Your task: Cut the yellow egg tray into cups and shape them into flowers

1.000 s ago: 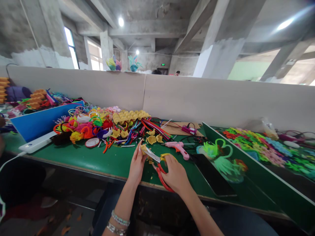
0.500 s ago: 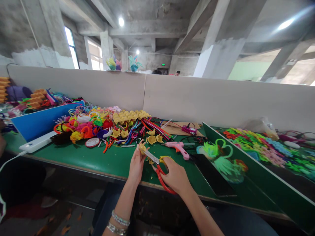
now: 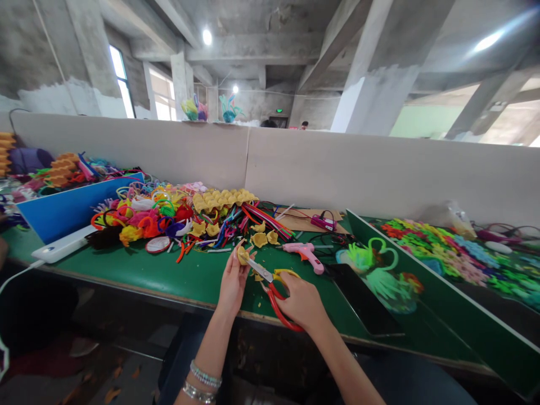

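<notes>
Between its fingers my left hand [image 3: 233, 280] holds a small yellow egg-carton cup [image 3: 242, 256] just above the table's front part. My right hand [image 3: 301, 299] is closed round the red and yellow handles of a pair of scissors [image 3: 264, 272]. The scissors' blades point left, with their tips at the cup. Beyond my hands lie several cut yellow cups [image 3: 259, 239], and small yellow scraps [image 3: 258, 277] are scattered on the green table near the blades. A yellow egg carton [image 3: 225, 198] rests at the back, on the heap of craft pieces.
A pink glue gun [image 3: 307, 255] lies right of the cups, close to a dark tablet [image 3: 365, 301] and green fuzzy figures [image 3: 388, 281]. Pipe cleaners [image 3: 270, 221] and a colourful heap [image 3: 147, 211] fill the left back. Upright boards [image 3: 80, 202] divide the green table [image 3: 139, 275].
My hands and the scissors stay in nearly the same place. The cup has turned slightly in my left hand's fingers.
</notes>
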The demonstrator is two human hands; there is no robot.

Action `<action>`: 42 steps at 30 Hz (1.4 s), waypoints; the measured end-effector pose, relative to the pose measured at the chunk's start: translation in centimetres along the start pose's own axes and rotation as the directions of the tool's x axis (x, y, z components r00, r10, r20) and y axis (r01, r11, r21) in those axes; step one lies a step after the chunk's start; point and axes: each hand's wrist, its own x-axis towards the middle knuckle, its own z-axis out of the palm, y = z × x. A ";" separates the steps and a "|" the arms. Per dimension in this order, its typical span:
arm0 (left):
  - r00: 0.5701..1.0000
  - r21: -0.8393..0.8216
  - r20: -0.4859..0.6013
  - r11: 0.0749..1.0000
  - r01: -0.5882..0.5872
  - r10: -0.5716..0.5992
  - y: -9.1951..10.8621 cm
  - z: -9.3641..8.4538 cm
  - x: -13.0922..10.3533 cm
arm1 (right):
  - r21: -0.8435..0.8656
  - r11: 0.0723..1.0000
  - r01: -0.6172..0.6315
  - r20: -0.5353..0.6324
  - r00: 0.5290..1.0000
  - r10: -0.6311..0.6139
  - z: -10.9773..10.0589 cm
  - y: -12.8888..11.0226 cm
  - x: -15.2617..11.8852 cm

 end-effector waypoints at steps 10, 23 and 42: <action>0.999 0.125 0.023 0.991 0.040 -0.043 0.2 0.3 -0.4 | 0.047 0.997 -0.056 -0.006 0.998 0.056 0.5 0.0 0.0; 0.997 0.101 0.044 0.993 0.053 -0.058 0.0 0.2 -0.3 | 0.092 0.995 -0.024 0.045 0.999 0.020 0.0 -0.4 0.1; 0.993 0.026 -0.033 0.993 0.113 -0.112 0.2 0.2 -0.1 | 0.142 0.980 -0.139 -0.032 0.989 0.145 0.2 0.3 0.2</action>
